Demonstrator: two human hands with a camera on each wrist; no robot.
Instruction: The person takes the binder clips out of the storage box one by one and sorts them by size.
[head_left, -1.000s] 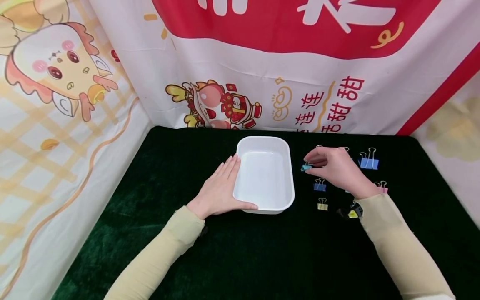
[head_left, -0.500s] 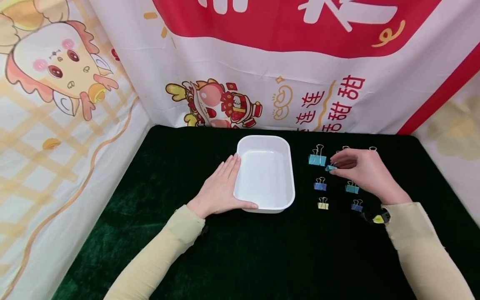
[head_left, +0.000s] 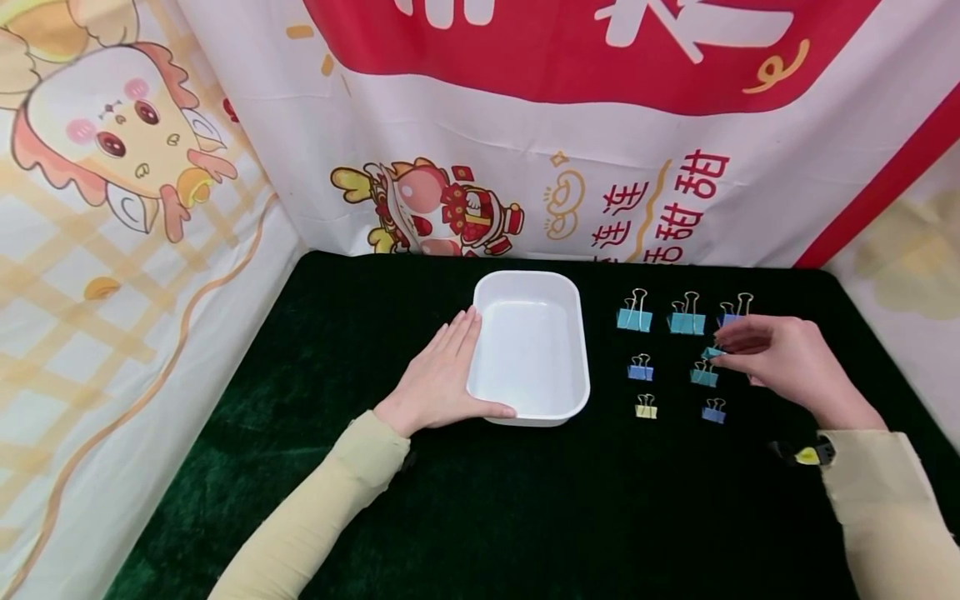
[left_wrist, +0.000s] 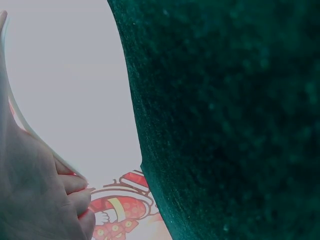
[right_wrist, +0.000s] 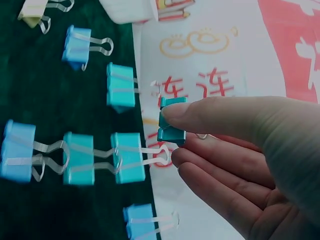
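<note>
My left hand (head_left: 438, 375) rests against the left side of a white plastic tray (head_left: 528, 415), fingers straight along its wall and thumb on the near edge. In the left wrist view, that hand (left_wrist: 45, 190) lies along the tray's pale wall (left_wrist: 75, 90). At the right, my right hand (head_left: 787, 362) pinches a small teal binder clip (head_left: 712, 353) between thumb and fingers. The right wrist view shows this clip (right_wrist: 172, 120) under the thumb, raised above the cloth. Near it are a teal binder clip (head_left: 704, 377) and a blue binder clip (head_left: 727, 319), partly covered by the hand.
More binder clips stand right of the tray: two large teal ones, including this left clip (head_left: 634, 320), a blue one (head_left: 641, 372), a yellow one (head_left: 646, 411) and a dark blue one (head_left: 713, 413). Dark green cloth (head_left: 525, 517) covers the table. A printed curtain (head_left: 465, 117) hangs behind.
My right hand has moved right and slightly nearer, away from the tray, carrying the small teal binder clip over the others. The left hand and tray have stayed in place.
</note>
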